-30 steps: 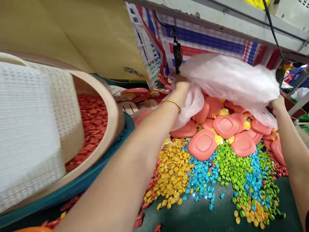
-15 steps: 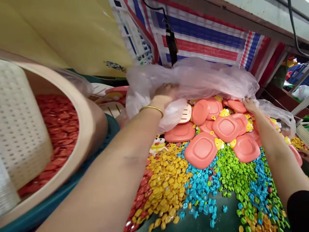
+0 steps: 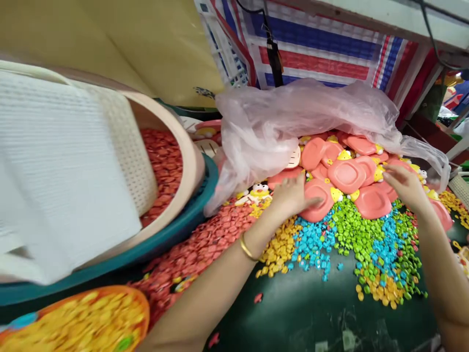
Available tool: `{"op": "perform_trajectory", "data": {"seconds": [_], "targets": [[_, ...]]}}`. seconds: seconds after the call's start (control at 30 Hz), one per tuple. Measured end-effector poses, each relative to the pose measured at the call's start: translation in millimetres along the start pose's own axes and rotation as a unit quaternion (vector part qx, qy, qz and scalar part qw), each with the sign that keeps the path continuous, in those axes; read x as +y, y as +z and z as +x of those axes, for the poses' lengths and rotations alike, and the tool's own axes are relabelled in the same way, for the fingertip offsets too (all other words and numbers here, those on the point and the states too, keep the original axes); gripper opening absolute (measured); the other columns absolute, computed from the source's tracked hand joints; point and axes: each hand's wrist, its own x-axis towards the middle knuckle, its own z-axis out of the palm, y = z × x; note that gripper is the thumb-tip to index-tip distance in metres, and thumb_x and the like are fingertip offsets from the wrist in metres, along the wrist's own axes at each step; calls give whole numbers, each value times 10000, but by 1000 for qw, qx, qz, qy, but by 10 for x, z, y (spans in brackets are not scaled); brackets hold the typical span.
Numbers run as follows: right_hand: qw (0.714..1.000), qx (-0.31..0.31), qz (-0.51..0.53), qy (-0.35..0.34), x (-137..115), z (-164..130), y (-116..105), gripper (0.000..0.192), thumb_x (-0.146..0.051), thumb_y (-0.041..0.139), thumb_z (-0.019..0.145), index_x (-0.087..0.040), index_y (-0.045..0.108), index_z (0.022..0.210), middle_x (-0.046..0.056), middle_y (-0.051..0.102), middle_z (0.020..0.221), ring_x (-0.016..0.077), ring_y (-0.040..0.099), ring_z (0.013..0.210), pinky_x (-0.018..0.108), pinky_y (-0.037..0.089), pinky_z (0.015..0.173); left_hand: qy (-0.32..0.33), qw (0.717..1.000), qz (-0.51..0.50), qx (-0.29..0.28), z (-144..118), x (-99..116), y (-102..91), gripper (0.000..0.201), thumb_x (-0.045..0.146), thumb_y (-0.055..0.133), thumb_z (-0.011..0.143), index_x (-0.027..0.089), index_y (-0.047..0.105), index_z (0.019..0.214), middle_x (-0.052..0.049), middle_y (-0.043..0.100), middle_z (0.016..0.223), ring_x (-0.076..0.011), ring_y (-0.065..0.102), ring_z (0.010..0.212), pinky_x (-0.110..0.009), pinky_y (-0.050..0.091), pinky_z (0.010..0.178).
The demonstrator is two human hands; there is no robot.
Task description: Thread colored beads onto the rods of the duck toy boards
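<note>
My left hand (image 3: 291,196), below a gold bracelet, hovers at the left side of a heap of coral-pink plastic pieces with yellow animal heads. Its thumb sticks out over one pink piece (image 3: 317,190), and nothing shows in its grasp. My right hand (image 3: 405,185) is over the heap's right side, fingers stretched towards a yellow head (image 3: 379,172), also without anything visible in it. Behind the heap lies a crumpled clear plastic bag (image 3: 308,107). Small blue pieces (image 3: 311,244), green pieces (image 3: 353,227) and yellow pieces (image 3: 280,247) spread in front of the heap.
On the left, a beige tub (image 3: 192,161) with red pieces stands in a teal basin (image 3: 210,183), with a white perforated basket (image 3: 124,142) inside. An orange bowl (image 3: 144,313) of yellow pieces sits at lower left. Red pieces (image 3: 205,234) cover the dark green tabletop (image 3: 293,313) between.
Both hands have let go of the plastic bag and drawn back towards me over the pink pieces. The view has shifted left, bringing the orange bowl into sight.
</note>
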Motion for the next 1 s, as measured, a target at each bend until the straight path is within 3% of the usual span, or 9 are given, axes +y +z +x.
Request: {"op": "perform_trajectory", "data": {"seconds": [0.1,0.23,0.33,0.4,0.57,0.63,0.73,0.87,1.0], "targets": [[994,-19,92,58,-204,-911,-181,354,-504,680,833,-266,718,1093,66,743,968,234,693,899,425,561,841,-73,993,-32,-82,-250,66,157,918,412,943,450,160,566,1249,-182,706,1126,-400,678,1035,-481,522,901],[974,74,171,126,-252,-1885,-143,281,-489,663,860,-282,728,1040,63,740,987,231,712,872,428,578,829,-61,996,-69,2,-175,365,-77,639,294,781,745,160,525,1316,-161,676,1213,-301,677,1066,-413,541,901],[945,130,241,180,-306,-2354,122,278,-503,669,856,-257,719,975,73,738,1006,218,712,815,423,594,782,9,992,-93,90,-483,677,-317,375,232,616,886,211,589,1259,-98,665,1228,-246,619,1172,-405,496,1020],[916,85,333,207,-415,-2557,357,352,-513,672,854,-264,675,1103,88,721,1121,230,720,902,425,601,792,152,961,-101,206,-1013,840,-377,293,204,537,927,207,646,1199,-108,683,1134,-260,634,1121,-445,515,996],[840,-18,473,265,-688,-2854,909,637,-580,615,858,-340,422,1415,74,657,1288,240,687,1081,430,596,847,234,949,-94,189,-2876,1056,-216,332,160,517,934,347,683,1153,-11,724,939,-189,701,955,-357,589,881],[854,-39,429,291,-681,-2945,1072,713,-531,695,788,-307,429,1411,57,701,1167,236,695,1010,415,587,852,234,957,-105,138,-3438,1062,-145,359,134,505,943,290,656,1228,-38,731,1000,-191,699,995,-350,591,878],[908,-116,309,257,-583,-3050,1229,657,-458,725,736,-246,535,1328,53,717,1076,247,676,960,427,559,896,193,968,-143,70,-3831,941,-123,310,276,576,951,233,646,1249,-75,720,1115,-214,679,1082,-369,583,938],[987,-105,80,96,-538,-3032,1299,361,-405,638,813,-214,691,1115,117,668,1134,294,597,1076,496,466,1013,120,984,-126,40,-3787,669,-142,401,371,505,988,207,592,1344,-121,619,1369,-254,565,1308,-458,483,1106],[992,-93,-74,-46,-737,-2745,1437,253,-269,532,896,-201,745,1015,146,640,1109,292,563,1082,462,452,996,107,990,-87,23,-3686,562,-31,435,409,520,977,203,584,1355,-119,575,1432,-273,505,1371,-488,442,1135]]}}
